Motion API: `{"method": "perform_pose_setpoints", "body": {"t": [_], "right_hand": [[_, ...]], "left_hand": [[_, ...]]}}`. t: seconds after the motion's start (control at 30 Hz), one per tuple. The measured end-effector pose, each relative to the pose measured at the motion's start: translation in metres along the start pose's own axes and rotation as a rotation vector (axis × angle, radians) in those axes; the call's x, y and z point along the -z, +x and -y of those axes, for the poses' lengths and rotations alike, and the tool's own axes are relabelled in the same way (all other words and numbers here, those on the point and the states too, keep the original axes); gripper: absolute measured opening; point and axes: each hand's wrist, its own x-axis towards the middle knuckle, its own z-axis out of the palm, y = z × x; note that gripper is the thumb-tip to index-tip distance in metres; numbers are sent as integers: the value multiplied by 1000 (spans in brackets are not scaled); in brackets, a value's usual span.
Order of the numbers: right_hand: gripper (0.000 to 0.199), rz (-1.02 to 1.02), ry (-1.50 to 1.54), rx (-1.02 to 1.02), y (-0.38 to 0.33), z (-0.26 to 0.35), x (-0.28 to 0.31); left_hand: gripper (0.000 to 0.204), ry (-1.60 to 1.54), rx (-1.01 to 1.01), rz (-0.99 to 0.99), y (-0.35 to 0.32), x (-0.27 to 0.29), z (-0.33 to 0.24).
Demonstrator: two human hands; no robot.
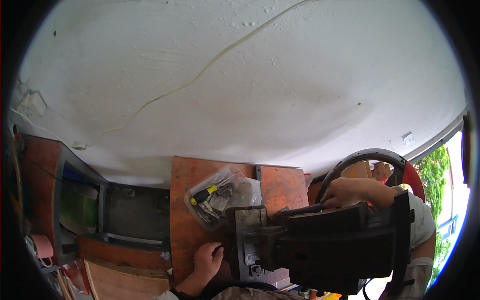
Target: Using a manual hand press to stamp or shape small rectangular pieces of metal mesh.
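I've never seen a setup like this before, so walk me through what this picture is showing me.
There's no robot here: a person works with bare hands, seen through a wide camera worn on the head and looking down, so straight edges bend. The left hand is curled by a small dark thing; I can't tell what it is. The right hand is at the far side of a dark machine, where it seems to grip a bar. Past that hand is a big wheel, partly red. On the wooden table sits a clear tub holding metal pieces and a yellow-and-black screwdriver.
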Motion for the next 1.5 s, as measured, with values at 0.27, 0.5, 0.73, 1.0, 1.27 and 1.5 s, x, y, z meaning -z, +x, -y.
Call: {"method": "perform_pose_setpoints", "body": {"t": [0.27,0.5,0.73,1.0,1.27,1.5], "right_hand": [[31,22,147,-161,-8,-5,-4],[32,42,354,-423,-13,-19,-9],[32,33,309,-340,-13,-6,-1],[32,-118,508,-360,-38,-22,-2],[32,-636,810,-383,-190,-45,-23],[44,-1571,1164,-354,-351,-152,-262]], "left_hand": [[16,9,43,6,3,2,0],[16,17,-29,15,7,-1,1],[16,43,-26,11,10,3,-1],[17,34,-55,10,14,-5,-15],[38,444,-425,-117,60,-26,-32],[41,851,-558,-22,85,-53,-5]]}}
